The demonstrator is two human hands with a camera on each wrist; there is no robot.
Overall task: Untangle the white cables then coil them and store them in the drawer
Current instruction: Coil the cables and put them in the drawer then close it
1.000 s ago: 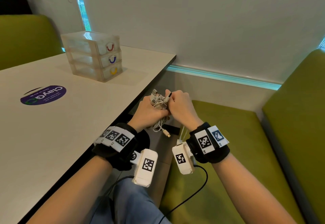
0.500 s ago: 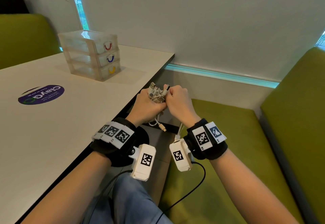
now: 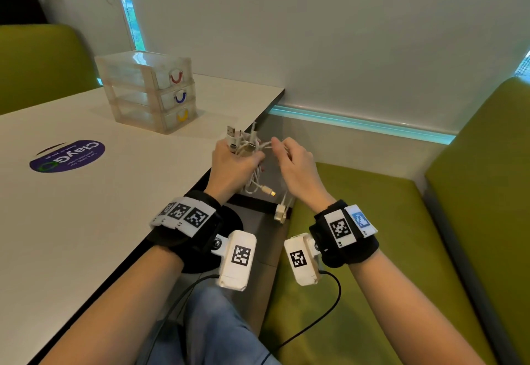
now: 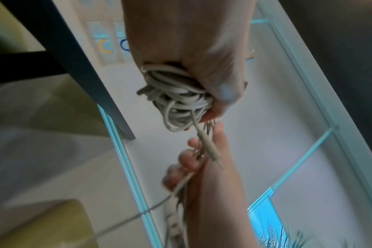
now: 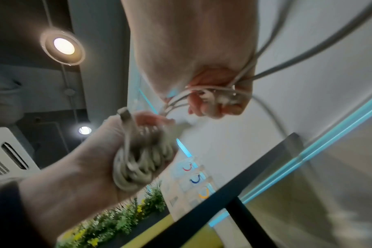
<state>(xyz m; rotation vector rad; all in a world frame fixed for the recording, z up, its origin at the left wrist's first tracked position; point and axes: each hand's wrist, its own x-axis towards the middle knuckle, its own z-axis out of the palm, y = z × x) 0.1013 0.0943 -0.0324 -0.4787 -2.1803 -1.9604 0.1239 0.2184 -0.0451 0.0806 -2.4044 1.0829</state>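
A tangled bundle of white cables [image 3: 243,143] sits in my left hand [image 3: 232,161], which grips it just past the table's right edge; USB plugs stick up above the fist. The same bundle [image 4: 178,100] fills the left wrist view, and in the right wrist view the bundle [image 5: 138,159] lies in the left palm. My right hand [image 3: 289,158] is a little to the right and pinches strands [image 5: 214,94] drawn out of the bundle. Loose cable ends with plugs [image 3: 268,191] hang below both hands. The clear three-drawer unit [image 3: 149,89] stands on the table, drawers closed.
The white table [image 3: 86,207] carries a purple round sticker [image 3: 67,155]. A green bench seat [image 3: 358,250] runs below and right of my hands, with its backrest at the right. A white wall is straight ahead. A black cord runs from the wrist cameras over my lap.
My hands have risen and drawn apart: the right hand moved right, pulling strands out of the bundle, while the left hand keeps its grip on the tangle.
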